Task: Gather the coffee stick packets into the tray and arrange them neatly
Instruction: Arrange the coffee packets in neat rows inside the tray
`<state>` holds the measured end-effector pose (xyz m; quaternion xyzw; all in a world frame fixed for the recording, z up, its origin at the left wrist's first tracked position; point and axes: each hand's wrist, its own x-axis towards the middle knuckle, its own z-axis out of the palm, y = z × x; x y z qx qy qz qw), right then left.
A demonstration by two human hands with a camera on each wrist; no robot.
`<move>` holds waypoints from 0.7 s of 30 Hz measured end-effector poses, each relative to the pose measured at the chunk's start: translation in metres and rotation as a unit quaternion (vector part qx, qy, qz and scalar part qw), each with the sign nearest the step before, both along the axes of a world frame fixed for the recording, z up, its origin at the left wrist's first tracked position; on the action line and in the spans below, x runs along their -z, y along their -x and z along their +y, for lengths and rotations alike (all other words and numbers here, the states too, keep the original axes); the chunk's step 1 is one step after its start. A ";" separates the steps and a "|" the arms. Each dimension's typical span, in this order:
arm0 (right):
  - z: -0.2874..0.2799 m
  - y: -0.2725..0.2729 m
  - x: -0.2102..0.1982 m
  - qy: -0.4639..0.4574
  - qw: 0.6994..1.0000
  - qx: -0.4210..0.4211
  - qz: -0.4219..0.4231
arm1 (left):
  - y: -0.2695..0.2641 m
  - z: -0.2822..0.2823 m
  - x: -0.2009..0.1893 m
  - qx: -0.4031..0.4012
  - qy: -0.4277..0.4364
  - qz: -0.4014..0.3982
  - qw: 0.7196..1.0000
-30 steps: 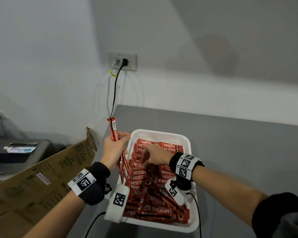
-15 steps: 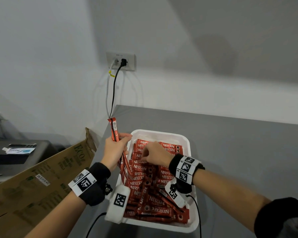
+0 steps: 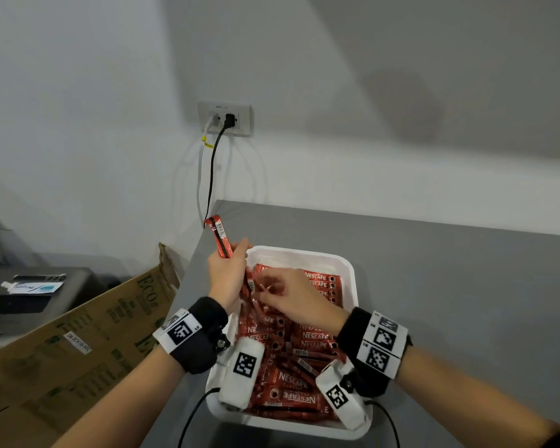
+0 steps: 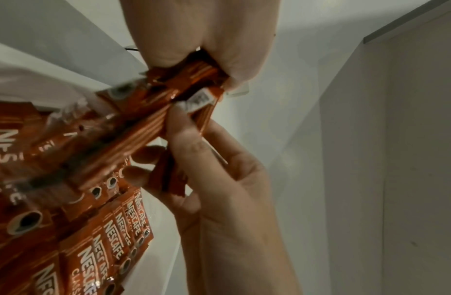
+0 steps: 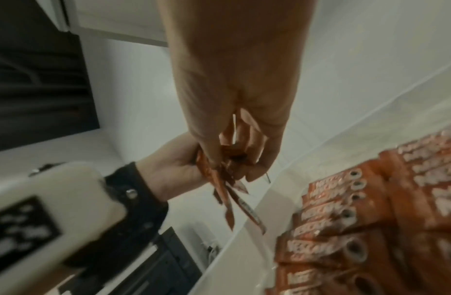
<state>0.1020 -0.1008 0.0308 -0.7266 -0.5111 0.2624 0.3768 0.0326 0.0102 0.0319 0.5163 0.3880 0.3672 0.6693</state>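
Observation:
A white tray (image 3: 349,263) on the grey table holds many red coffee stick packets (image 3: 304,337), some in rows, some loose. My left hand (image 3: 228,273) grips a bundle of packets (image 3: 220,236) upright over the tray's left rim; their tops stick out above my fist. My right hand (image 3: 288,294) has come up against the bundle's lower part and pinches a packet (image 4: 166,175) there. In the right wrist view the right hand (image 5: 234,155) closes on red packets (image 5: 229,199) beside the left hand (image 5: 174,165). Rows of packets (image 5: 345,209) lie below.
A cardboard box flap (image 3: 88,328) leans at the table's left edge. Two cables (image 3: 209,176) hang from a wall socket (image 3: 225,119) behind the tray. A dark unit (image 3: 29,295) stands at far left. Grey table surface (image 3: 450,286) stretches to the right.
My right hand has lifted from the packets in the tray and moved left to the bundle in my left hand, now pinching a packet there. The left hand shifted slightly right.

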 end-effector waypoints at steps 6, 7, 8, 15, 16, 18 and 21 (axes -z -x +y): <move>-0.014 -0.022 0.002 -0.023 0.996 0.071 0.044 | 0.001 0.002 0.001 0.030 0.064 -0.033 0.997; -0.017 -0.026 0.004 -0.023 0.994 0.092 0.049 | 0.003 0.004 0.002 0.054 0.086 -0.038 0.994; -0.021 -0.030 0.006 -0.024 0.992 0.102 0.072 | 0.006 0.005 0.002 0.087 0.106 -0.032 0.990; -0.036 -0.031 0.017 -0.071 0.993 0.090 -0.024 | 0.017 -0.009 0.004 0.278 0.136 0.051 0.949; -0.036 -0.030 0.017 -0.086 0.991 0.082 -0.062 | 0.018 -0.010 0.002 0.290 0.123 0.065 0.947; -0.035 -0.028 0.019 -0.111 0.987 0.090 -0.075 | 0.017 -0.011 0.000 0.274 0.093 0.071 0.955; -0.033 -0.029 0.019 -0.099 0.980 0.157 0.075 | 0.015 -0.011 0.000 0.167 0.052 0.026 0.984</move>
